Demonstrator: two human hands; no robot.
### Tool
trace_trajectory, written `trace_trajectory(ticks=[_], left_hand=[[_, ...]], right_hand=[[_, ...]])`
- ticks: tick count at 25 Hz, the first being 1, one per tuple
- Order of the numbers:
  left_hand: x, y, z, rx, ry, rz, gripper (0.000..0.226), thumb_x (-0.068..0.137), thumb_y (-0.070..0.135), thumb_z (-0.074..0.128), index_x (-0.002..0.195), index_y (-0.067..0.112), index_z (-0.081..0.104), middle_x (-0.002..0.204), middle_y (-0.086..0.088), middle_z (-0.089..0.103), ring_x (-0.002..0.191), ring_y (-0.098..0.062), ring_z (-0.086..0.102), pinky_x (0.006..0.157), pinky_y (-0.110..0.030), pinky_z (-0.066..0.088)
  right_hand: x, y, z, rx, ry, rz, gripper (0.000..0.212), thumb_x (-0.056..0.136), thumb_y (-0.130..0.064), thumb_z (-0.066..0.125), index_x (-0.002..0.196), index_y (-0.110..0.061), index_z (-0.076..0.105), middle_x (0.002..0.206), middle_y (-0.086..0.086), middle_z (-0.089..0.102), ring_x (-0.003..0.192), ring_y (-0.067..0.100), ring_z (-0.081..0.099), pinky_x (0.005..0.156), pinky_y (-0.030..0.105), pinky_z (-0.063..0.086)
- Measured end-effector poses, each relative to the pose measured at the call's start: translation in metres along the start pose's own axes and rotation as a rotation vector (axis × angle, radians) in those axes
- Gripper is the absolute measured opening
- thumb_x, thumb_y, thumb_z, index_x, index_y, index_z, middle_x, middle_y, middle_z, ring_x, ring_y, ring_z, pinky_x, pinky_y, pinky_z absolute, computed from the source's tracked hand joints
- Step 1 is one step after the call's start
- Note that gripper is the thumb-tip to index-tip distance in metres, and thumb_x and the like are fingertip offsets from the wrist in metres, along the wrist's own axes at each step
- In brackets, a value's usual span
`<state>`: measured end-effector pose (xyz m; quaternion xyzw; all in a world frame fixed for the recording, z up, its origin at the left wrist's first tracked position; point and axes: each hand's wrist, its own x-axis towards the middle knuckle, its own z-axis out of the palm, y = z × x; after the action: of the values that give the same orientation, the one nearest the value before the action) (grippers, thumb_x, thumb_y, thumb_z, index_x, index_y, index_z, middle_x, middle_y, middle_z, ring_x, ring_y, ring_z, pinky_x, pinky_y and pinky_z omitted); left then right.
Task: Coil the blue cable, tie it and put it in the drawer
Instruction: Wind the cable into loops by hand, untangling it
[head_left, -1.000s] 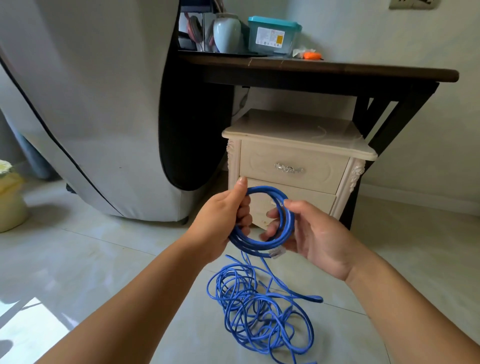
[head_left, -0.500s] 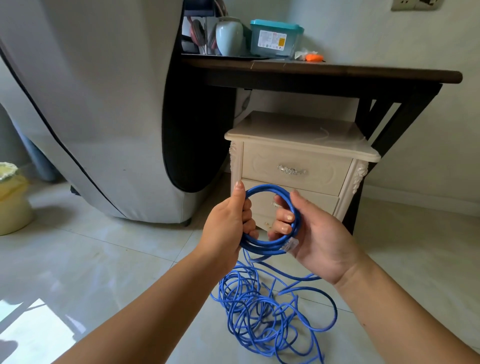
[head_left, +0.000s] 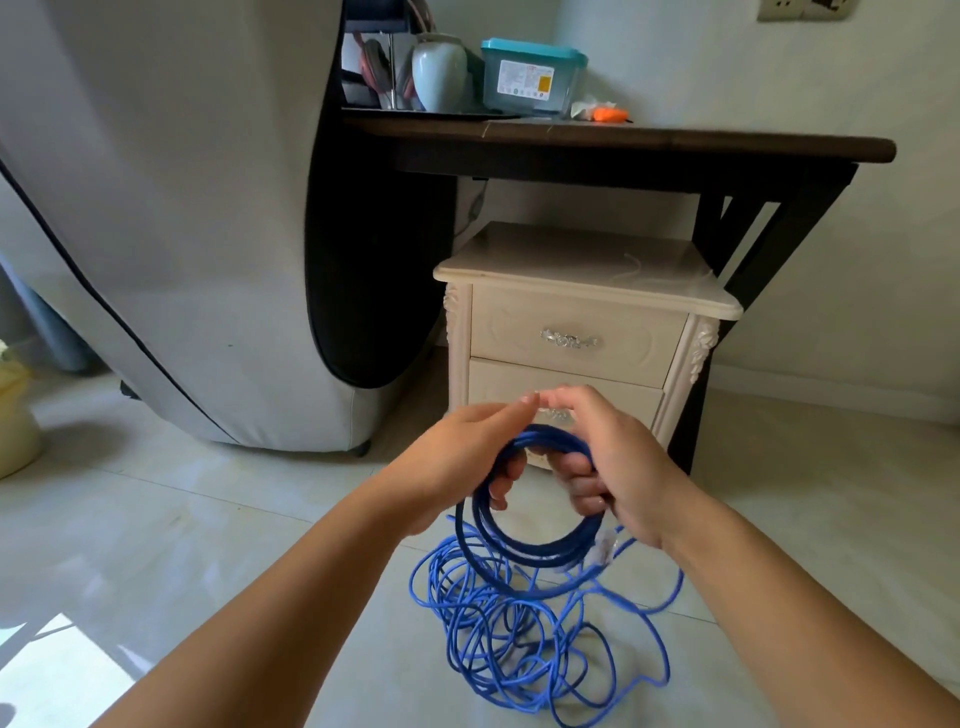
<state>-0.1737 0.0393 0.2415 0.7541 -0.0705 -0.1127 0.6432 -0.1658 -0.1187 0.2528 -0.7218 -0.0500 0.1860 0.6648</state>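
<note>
Gripping round coil (head_left: 524, 545) of smooth blue cable | left hand (head_left: 457, 467) and right hand (head_left: 618, 467) fingers both closed on it

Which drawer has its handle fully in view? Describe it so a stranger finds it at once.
Under the dark table stands a cream nightstand. The top drawer sits just below its top, with a silver handle at its middle. The lower drawer is partly hidden behind the hands.
</note>
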Motion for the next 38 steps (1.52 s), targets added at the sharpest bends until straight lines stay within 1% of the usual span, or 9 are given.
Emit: trace_trajectory(ticks=[2, 4, 8, 11, 13, 16, 21, 28, 38], left_hand=[[0.006, -0.002, 0.007, 0.090, 0.027, 0.031, 0.050, 0.101, 0.049, 0.046, 0.092, 0.002, 0.062, 0.055, 0.008, 0.038, 0.047, -0.011, 0.030, 0.046, -0.022, 0.032], [0.010, -0.001, 0.011, 0.074, 0.075, 0.080, 0.044, 0.100, 0.048, 0.047, 0.081, 0.009, 0.057, 0.052, 0.011, 0.033, 0.046, -0.010, 0.024, 0.044, -0.022, 0.024], [0.014, 0.003, 0.009, -0.327, 0.282, 0.008, 0.045, 0.101, 0.044, 0.047, 0.066, 0.016, 0.045, 0.049, 0.009, 0.027, 0.042, -0.008, 0.019, 0.038, -0.020, 0.019], [0.011, 0.003, 0.002, -0.532, 0.446, -0.119, 0.046, 0.101, 0.046, 0.048, 0.067, 0.015, 0.048, 0.049, 0.007, 0.028, 0.041, -0.008, 0.021, 0.036, -0.019, 0.022], [0.009, 0.003, 0.001, -0.614, 0.507, -0.167, 0.045, 0.100, 0.046, 0.049, 0.070, 0.013, 0.050, 0.049, 0.006, 0.030, 0.042, -0.008, 0.022, 0.037, -0.020, 0.023], [0.009, 0.004, 0.005, -0.667, 0.531, -0.190, 0.044, 0.100, 0.045, 0.050, 0.070, 0.013, 0.050, 0.047, 0.006, 0.030, 0.041, -0.008, 0.022, 0.035, -0.019, 0.023], [0.011, 0.004, 0.013, -0.700, 0.540, -0.206, 0.043, 0.102, 0.042, 0.049, 0.070, 0.013, 0.048, 0.049, 0.005, 0.030, 0.040, -0.009, 0.022, 0.036, -0.020, 0.023], [0.010, 0.002, 0.014, -0.520, 0.600, -0.158, 0.045, 0.102, 0.045, 0.046, 0.068, 0.014, 0.049, 0.046, 0.006, 0.032, 0.038, -0.010, 0.026, 0.045, -0.026, 0.025], [0.005, 0.002, 0.019, -0.429, 0.614, -0.042, 0.046, 0.103, 0.048, 0.041, 0.070, 0.017, 0.048, 0.048, 0.008, 0.031, 0.041, -0.009, 0.025, 0.046, -0.027, 0.024]], right_hand=[[0.003, 0.002, 0.000, -0.003, -0.020, 0.000, 0.066, 0.091, -0.058, 0.038, 0.123, -0.003, 0.056, 0.056, 0.000, 0.024, 0.044, 0.012, 0.015, 0.044, 0.023, 0.017], [0.007, 0.003, -0.006, 0.192, -0.076, 0.000, 0.068, 0.093, -0.066, 0.032, 0.139, -0.018, 0.046, 0.056, 0.003, 0.036, 0.042, 0.013, 0.024, 0.043, 0.022, 0.027], [-0.002, 0.010, -0.017, 0.405, -0.240, -0.002, 0.078, 0.082, -0.073, 0.038, 0.118, -0.009, 0.066, 0.073, 0.016, 0.066, 0.072, 0.033, 0.067, 0.068, 0.038, 0.057], [-0.007, 0.024, -0.020, 0.420, -0.396, -0.064, 0.082, 0.070, -0.073, 0.065, 0.119, -0.007, 0.067, 0.111, 0.022, 0.067, 0.109, 0.034, 0.064, 0.100, 0.046, 0.050], [-0.007, 0.029, -0.023, 0.410, -0.466, -0.099, 0.085, 0.064, -0.050, 0.086, 0.130, -0.005, 0.057, 0.124, 0.022, 0.060, 0.119, 0.034, 0.057, 0.112, 0.049, 0.038], [-0.007, 0.032, -0.021, 0.444, -0.432, -0.133, 0.076, 0.062, -0.019, 0.091, 0.127, -0.001, 0.056, 0.118, 0.022, 0.063, 0.114, 0.033, 0.061, 0.102, 0.044, 0.049], [-0.006, 0.030, -0.004, 0.536, -0.164, -0.134, 0.018, 0.079, -0.020, 0.070, 0.092, -0.007, 0.074, 0.093, 0.024, 0.069, 0.099, 0.038, 0.068, 0.089, 0.042, 0.057], [-0.012, 0.020, 0.009, 0.485, -0.083, -0.063, 0.022, 0.098, -0.008, 0.046, 0.104, -0.006, 0.067, 0.068, 0.009, 0.063, 0.064, 0.019, 0.065, 0.073, 0.033, 0.060], [-0.015, 0.010, 0.001, 0.403, -0.183, -0.039, 0.040, 0.098, 0.001, 0.039, 0.109, -0.018, 0.072, 0.069, 0.019, 0.062, 0.072, 0.029, 0.068, 0.090, 0.046, 0.056]])
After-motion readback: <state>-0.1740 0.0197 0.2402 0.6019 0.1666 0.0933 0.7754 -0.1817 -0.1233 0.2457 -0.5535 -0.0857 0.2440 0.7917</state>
